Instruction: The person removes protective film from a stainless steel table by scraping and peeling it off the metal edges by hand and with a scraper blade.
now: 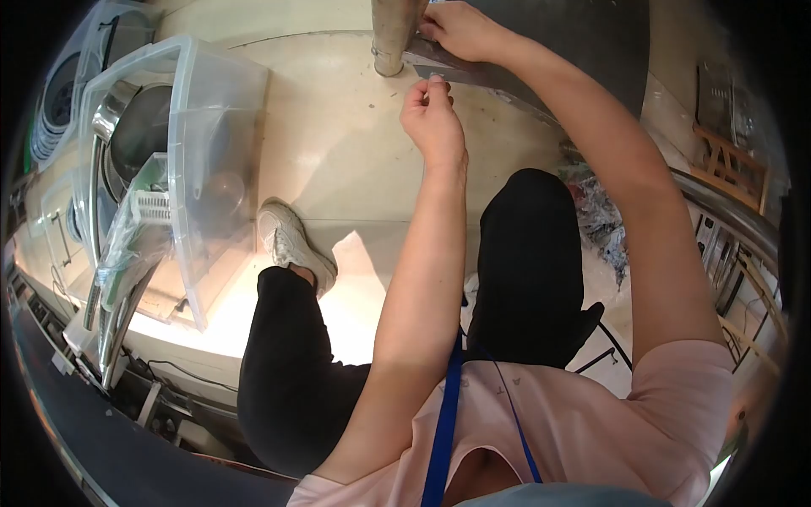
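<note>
My left hand [434, 122] is raised over the pale floor, just below the foot of a round metal leg [390, 42]. Its fingers are curled in against the thumb; whatever they pinch, if anything, is too small or hidden to make out. Farther off, my right hand [467, 32] reaches in beside the leg, at the edge of a dark panel [591, 59]. Its fingers bend down and their tips are partly hidden, so what they touch is unclear. A small grey flat piece [432, 73] shows on the floor between the leg and my left hand.
Left of me stands a clear plastic bin [182, 110] holding a dark pan [144, 131] and other kitchenware. Crumpled clear plastic [600, 220] lies beside my right knee. A metal rail [731, 211] runs along the right. My shoe [291, 245] rests near the bin.
</note>
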The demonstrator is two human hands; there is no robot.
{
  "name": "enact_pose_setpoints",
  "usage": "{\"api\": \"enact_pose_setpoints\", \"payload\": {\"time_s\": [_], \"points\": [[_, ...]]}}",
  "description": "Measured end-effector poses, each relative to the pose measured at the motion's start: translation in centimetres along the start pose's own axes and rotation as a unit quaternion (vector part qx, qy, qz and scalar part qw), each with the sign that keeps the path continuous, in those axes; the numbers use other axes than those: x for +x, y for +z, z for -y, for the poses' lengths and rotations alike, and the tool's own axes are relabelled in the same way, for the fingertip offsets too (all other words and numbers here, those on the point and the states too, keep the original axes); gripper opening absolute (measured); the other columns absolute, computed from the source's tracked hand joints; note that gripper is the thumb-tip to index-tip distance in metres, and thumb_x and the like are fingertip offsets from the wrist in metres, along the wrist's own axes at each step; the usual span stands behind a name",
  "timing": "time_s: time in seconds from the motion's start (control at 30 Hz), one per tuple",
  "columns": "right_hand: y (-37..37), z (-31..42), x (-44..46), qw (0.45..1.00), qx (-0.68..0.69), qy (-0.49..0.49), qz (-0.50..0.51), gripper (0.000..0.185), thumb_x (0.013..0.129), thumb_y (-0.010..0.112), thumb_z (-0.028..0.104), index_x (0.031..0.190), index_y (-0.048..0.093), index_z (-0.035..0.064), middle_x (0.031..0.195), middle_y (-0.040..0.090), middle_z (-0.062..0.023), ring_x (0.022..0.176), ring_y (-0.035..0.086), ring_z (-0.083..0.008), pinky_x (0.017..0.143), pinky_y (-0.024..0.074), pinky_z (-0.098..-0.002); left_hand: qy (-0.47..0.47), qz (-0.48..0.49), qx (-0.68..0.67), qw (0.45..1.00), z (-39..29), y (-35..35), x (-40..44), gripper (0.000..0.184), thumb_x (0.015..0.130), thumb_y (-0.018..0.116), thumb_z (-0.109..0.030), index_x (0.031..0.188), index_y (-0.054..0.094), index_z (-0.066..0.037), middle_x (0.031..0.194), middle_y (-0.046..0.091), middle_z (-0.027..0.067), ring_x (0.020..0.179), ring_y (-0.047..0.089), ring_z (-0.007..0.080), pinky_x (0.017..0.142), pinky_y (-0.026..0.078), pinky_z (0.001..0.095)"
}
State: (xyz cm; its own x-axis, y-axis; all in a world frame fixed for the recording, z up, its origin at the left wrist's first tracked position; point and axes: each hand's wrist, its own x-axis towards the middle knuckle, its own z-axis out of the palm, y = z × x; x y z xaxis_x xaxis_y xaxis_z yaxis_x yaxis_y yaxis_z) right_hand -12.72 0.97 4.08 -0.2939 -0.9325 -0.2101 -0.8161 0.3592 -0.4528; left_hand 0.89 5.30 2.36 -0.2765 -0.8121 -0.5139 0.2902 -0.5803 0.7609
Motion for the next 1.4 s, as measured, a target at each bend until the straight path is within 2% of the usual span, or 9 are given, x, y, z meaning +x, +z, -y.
{"api": "enact_pose_setpoints", "payload": {"time_s": [0.37, 0.57, 0.67, 0.9, 1.0, 1.1, 1.2, 1.3, 1.4], "points": [[-0.1, -0.8, 1.3, 0.997, -0.054, -0.042, 0.022, 0.019, 0.073, 0.052, 0.018, 0.076, 0.061, 0.0015, 0.075, 0.059, -0.0208, 0.074, 0.058, -0.035, 0.066, 0.0449, -0.0402, -0.012, 0.004, 0.018, 1.0, -0.8, -1.3, 0.2, 0.012, 0.083, 0.052, -0.012, 0.079, 0.052, -0.001, 0.077, 0.055, 0.0051, 0.075, 0.055, 0.0147, 0.063, 0.043, 0.0257], [-1.3, -0.8, 0.7, 0.981, 0.18, 0.053, 0.052, 0.015, 0.073, 0.055, 0.015, 0.071, 0.06, 0.0013, 0.07, 0.059, -0.0188, 0.069, 0.06, -0.0293, 0.064, 0.0456, -0.0369, -0.009, 0.0, 0.004, 1.0, -0.8, -1.1, 0.1, 0.015, 0.083, 0.052, -0.013, 0.074, 0.051, -0.001, 0.07, 0.055, 0.005, 0.061, 0.046, 0.0097, 0.057, 0.039, 0.0227], [-1.0, -1.2, 0.6, 0.996, 0.041, -0.076, -0.011, 0.014, 0.071, 0.056, 0.014, 0.073, 0.059, 0.0005, 0.071, 0.059, -0.0187, 0.07, 0.059, -0.0295, 0.063, 0.0455, -0.0374, -0.017, 0.01, 0.014, 1.0, -1.1, -1.1, 0.1, 0.012, 0.083, 0.052, -0.012, 0.076, 0.051, -0.002, 0.074, 0.055, 0.0045, 0.068, 0.051, 0.0118, 0.06, 0.041, 0.0237], [-1.7, -1.2, 1.9, 0.993, 0.009, -0.095, 0.067, 0.011, 0.069, 0.057, 0.009, 0.077, 0.06, 0.0018, 0.069, 0.06, -0.0157, 0.064, 0.058, -0.0258, 0.061, 0.0453, -0.0357, -0.013, 0.001, 0.017, 1.0, -1.5, -0.8, 0.1, 0.015, 0.083, 0.052, -0.013, 0.074, 0.051, 0.0, 0.07, 0.055, 0.0054, 0.062, 0.047, 0.0099, 0.057, 0.04, 0.0226], [-2.8, -0.7, 1.8, 0.989, 0.078, 0.004, 0.129, 0.009, 0.069, 0.058, 0.009, 0.075, 0.06, 0.002, 0.065, 0.059, -0.0122, 0.06, 0.056, -0.0201, 0.058, 0.0447, -0.0334, -0.014, 0.002, 0.015, 1.0, -1.3, -1.1, 0.3, 0.016, 0.083, 0.052, -0.013, 0.074, 0.051, 0.0, 0.071, 0.056, 0.0056, 0.064, 0.049, 0.0104, 0.058, 0.04, 0.0231], [-2.6, -1.3, 2.1, 0.992, 0.102, 0.017, 0.076, 0.01, 0.07, 0.06, 0.011, 0.075, 0.061, 0.0025, 0.064, 0.059, -0.01, 0.06, 0.055, -0.0163, 0.057, 0.0443, -0.0319, -0.018, -0.003, 0.021, 1.0, -1.3, -1.1, 0.3, 0.016, 0.083, 0.051, -0.013, 0.074, 0.051, 0.0, 0.071, 0.056, 0.0057, 0.065, 0.05, 0.0108, 0.059, 0.041, 0.0234], [-4.6, 1.6, 0.9, 0.981, 0.112, 0.059, 0.144, 0.014, 0.07, 0.062, 0.014, 0.076, 0.06, 0.0011, 0.066, 0.059, -0.0116, 0.062, 0.056, -0.0193, 0.059, 0.0445, -0.0327, -0.023, 0.0, 0.015, 1.0, -1.2, -1.0, 0.4, 0.015, 0.083, 0.051, -0.012, 0.074, 0.051, 0.0, 0.071, 0.056, 0.0059, 0.065, 0.05, 0.0108, 0.059, 0.041, 0.0233], [-2.9, -0.2, 1.4, 0.989, -0.007, -0.111, 0.093, 0.016, 0.07, 0.062, 0.014, 0.078, 0.06, 0.0011, 0.066, 0.059, -0.0124, 0.063, 0.056, -0.0223, 0.059, 0.0447, -0.0333, -0.023, 0.002, 0.017, 1.0, -1.2, -0.8, 0.4, 0.015, 0.083, 0.051, -0.012, 0.074, 0.051, 0.0, 0.071, 0.056, 0.006, 0.065, 0.05, 0.0108, 0.059, 0.041, 0.0232], [-1.5, -1.7, 2.5, 0.991, -0.006, -0.111, 0.072, 0.017, 0.07, 0.062, 0.015, 0.079, 0.058, 0.0007, 0.071, 0.06, -0.015, 0.065, 0.057, -0.0265, 0.059, 0.0447, -0.035, -0.026, 0.01, 0.021, 0.999, -1.2, -0.8, 0.3, 0.015, 0.083, 0.051, -0.012, 0.074, 0.051, 0.0, 0.071, 0.056, 0.0057, 0.066, 0.05, 0.0108, 0.06, 0.041, 0.0232]]}}
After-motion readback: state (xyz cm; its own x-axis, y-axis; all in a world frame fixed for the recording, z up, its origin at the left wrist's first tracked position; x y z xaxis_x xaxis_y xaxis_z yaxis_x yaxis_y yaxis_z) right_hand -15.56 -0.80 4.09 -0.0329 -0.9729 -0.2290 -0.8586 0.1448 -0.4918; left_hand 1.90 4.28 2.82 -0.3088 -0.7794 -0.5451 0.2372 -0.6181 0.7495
